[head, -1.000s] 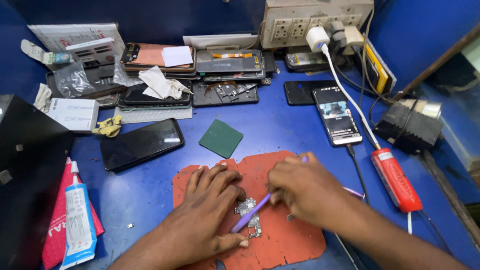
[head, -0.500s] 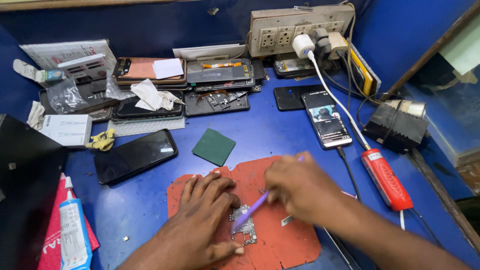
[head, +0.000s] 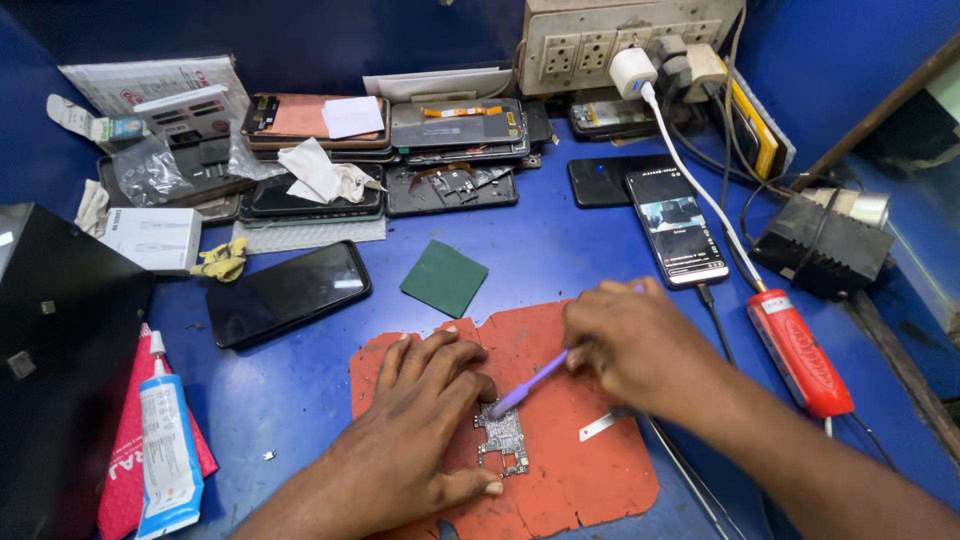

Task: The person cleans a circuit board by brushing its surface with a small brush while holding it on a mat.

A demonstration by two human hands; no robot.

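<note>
Left hand (head: 425,420) flat, apparently pinning board (head: 502,440)

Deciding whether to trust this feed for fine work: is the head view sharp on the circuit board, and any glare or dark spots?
Head view: circuit board fairly sharp, tracks too small to read; purple tool crisp; soft glare on the black phone; left edge and back wall dark; straight edges bow slightly outward.
</note>
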